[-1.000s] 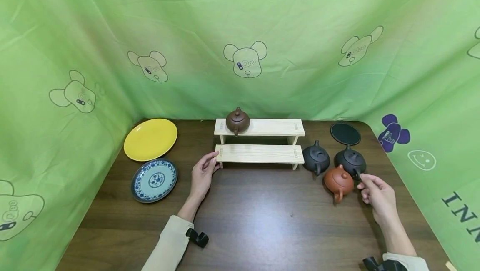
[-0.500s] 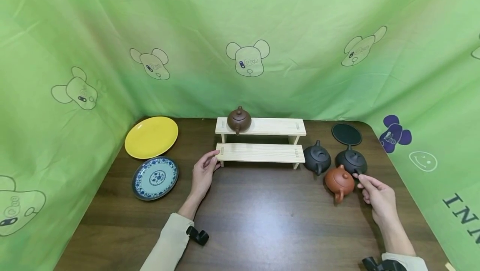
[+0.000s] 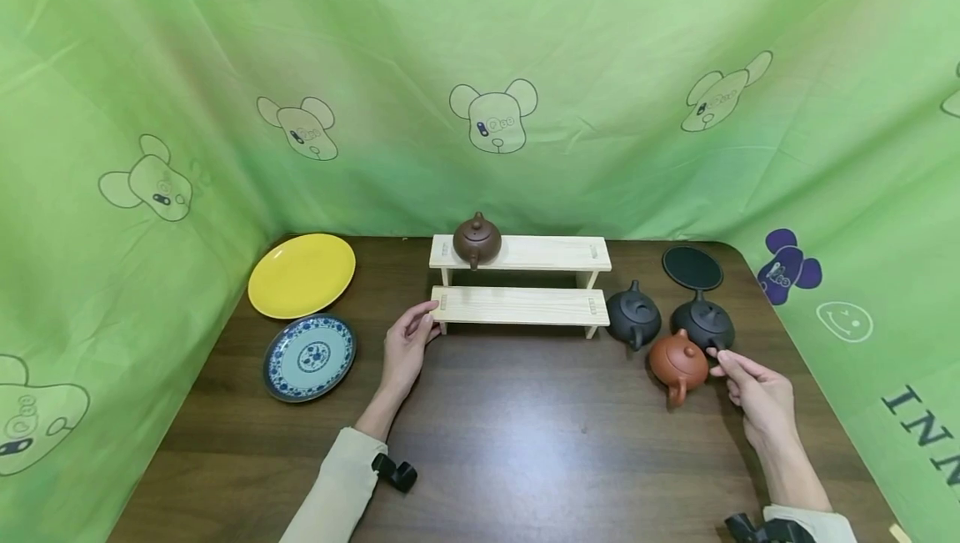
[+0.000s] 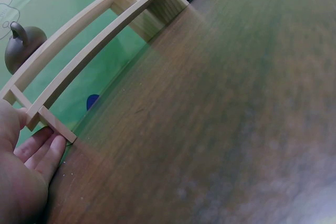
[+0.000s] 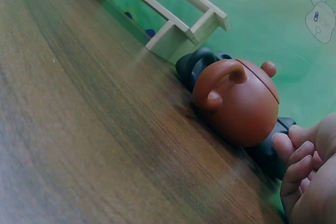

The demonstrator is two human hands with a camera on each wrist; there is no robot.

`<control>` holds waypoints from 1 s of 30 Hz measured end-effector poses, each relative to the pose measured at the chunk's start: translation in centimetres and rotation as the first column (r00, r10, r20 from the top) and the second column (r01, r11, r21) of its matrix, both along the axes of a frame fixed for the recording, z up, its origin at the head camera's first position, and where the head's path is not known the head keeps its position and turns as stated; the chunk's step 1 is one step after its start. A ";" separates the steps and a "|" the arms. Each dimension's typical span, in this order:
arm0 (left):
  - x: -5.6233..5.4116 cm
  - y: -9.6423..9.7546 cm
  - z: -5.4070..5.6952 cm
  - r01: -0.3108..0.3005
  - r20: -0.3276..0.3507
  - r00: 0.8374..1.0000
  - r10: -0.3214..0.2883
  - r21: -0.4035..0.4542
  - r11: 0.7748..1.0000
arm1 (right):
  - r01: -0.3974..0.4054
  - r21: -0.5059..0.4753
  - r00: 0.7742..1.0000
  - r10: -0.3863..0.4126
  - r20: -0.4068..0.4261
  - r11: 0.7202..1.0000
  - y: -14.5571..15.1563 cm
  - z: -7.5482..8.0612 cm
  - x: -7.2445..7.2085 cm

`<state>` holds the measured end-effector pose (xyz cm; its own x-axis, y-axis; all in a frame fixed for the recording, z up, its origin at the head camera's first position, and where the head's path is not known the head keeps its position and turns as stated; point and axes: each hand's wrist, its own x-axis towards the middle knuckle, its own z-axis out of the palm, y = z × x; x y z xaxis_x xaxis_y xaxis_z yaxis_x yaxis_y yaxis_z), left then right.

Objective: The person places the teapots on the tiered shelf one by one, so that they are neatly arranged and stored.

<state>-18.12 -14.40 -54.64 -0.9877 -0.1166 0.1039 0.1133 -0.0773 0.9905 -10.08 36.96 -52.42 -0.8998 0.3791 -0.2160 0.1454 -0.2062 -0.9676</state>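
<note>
My left hand (image 3: 405, 353) grips the left end of the two-tier wooden shelf (image 3: 521, 306), thumb at the lower board's corner and fingers by its leg. A dark brown teapot (image 3: 477, 241) sits on the upper board's left side. At the right, the thumb and forefinger of my right hand (image 3: 763, 405) pinch the handle side of a black teapot (image 3: 702, 323); the fingertips cover that handle. In front of it stands a reddish-brown teapot (image 3: 678, 359), its handle toward me. Another black teapot (image 3: 633, 315) is beside the shelf's right end.
A yellow plate (image 3: 302, 276) and a blue patterned plate (image 3: 310, 358) lie at the left of the wooden table (image 3: 525, 460). A flat black round piece (image 3: 692, 267) lies behind the black teapots. Green printed cloth (image 3: 360, 67) encloses the back and sides.
My right fingertips have shifted slightly inward and now cover more of the black teapot's handle. The left hand, shelf and teapots stay in place, while the head view shifts a little.
</note>
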 end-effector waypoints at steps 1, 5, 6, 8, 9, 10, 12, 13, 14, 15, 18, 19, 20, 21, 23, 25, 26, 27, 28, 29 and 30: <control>0.0 0.0 0.0 0.001 -0.006 1.000 -0.001 0.000 1.000 | 0.001 -0.003 1.000 -0.001 -0.005 1.000 0.0 0.0 0.0; 0.0 0.0 -0.1 0.007 -0.013 1.000 -0.007 0.014 1.000 | 0.013 -0.022 0.999 -0.013 -0.029 1.000 -0.1 0.1 0.0; 0.0 0.0 -0.1 0.010 -0.013 1.000 -0.010 0.019 1.000 | 0.018 -0.028 0.999 -0.019 -0.034 0.999 -0.1 0.1 0.0; -0.1 0.0 -0.1 0.013 -0.009 1.000 -0.013 0.025 1.000 | 0.029 -0.040 0.999 -0.031 -0.040 0.999 -0.1 0.1 0.0; -0.1 0.1 -0.1 0.015 -0.009 1.000 -0.014 0.026 1.000 | 0.032 -0.045 0.998 -0.034 -0.043 0.998 -0.2 0.1 0.0; -0.1 0.1 -0.1 0.016 -0.010 1.000 -0.015 0.025 1.000 | 0.036 -0.049 0.998 -0.038 -0.044 0.998 -0.2 0.1 0.0; -0.2 0.1 -0.1 0.015 -0.009 1.000 -0.014 0.023 1.000 | 0.041 -0.060 0.998 -0.044 -0.046 0.997 -0.2 0.1 0.1; -0.1 0.1 -0.1 0.012 -0.011 1.000 -0.012 0.017 1.000 | 0.045 -0.067 0.998 -0.048 -0.048 0.997 -0.2 0.2 0.1; -0.1 0.1 -0.1 0.010 -0.013 1.000 -0.010 0.017 1.000 | 0.049 -0.077 0.997 -0.053 -0.052 0.996 -0.2 0.2 0.1; -0.1 0.1 -0.2 0.007 -0.014 1.000 -0.007 0.013 1.000 | 0.056 -0.087 0.997 -0.061 -0.056 0.995 -0.3 0.2 0.1; -0.1 0.0 -0.2 0.003 -0.014 1.000 -0.003 0.014 1.000 | 0.091 -0.124 0.992 -0.101 -0.076 0.988 -0.5 0.3 -0.1; -0.1 0.0 -0.1 0.003 -0.014 1.000 -0.003 0.012 1.000 | 0.110 -0.139 0.989 -0.123 -0.087 0.984 -0.6 0.3 -0.1; -0.1 0.0 -0.1 0.005 -0.012 1.000 -0.004 0.015 1.000 | 0.132 -0.151 0.984 -0.147 -0.100 0.980 -0.7 0.3 -0.2; -0.1 0.0 -0.1 0.008 -0.012 1.000 -0.008 0.014 1.000 | 0.155 -0.163 0.978 -0.175 -0.115 0.974 -0.8 0.3 -0.2; -0.1 0.0 -0.1 0.013 -0.012 1.000 -0.013 0.015 1.000 | 0.203 -0.187 0.961 -0.232 -0.149 0.961 -1.0 0.4 -0.3; -0.2 0.0 -0.1 0.015 -0.011 1.000 -0.015 0.011 1.000 | 0.242 -0.211 0.940 -0.283 -0.189 0.947 -1.2 0.4 -0.3; -0.2 0.0 -0.1 0.016 -0.011 1.000 -0.015 0.013 1.000 | 0.258 -0.219 0.930 -0.303 -0.207 0.941 -1.3 0.5 -0.3; -0.2 0.0 -0.1 0.016 -0.014 1.000 -0.016 0.013 1.000 | 0.269 -0.230 0.920 -0.320 -0.225 0.935 -1.4 0.6 -0.4; -0.2 0.0 -0.2 0.015 -0.016 1.000 -0.015 0.014 1.000 | 0.278 -0.238 0.911 -0.334 -0.241 0.931 -1.5 0.7 -0.4; -0.2 -0.1 -0.2 0.015 -0.019 1.000 -0.014 0.014 1.000 | 0.286 -0.245 0.903 -0.346 -0.256 0.926 -1.6 0.7 -0.4; -0.2 -0.1 -0.2 0.014 -0.024 1.000 -0.014 0.014 1.000 | 0.293 -0.250 0.894 -0.357 -0.269 0.923 -1.8 0.8 -0.4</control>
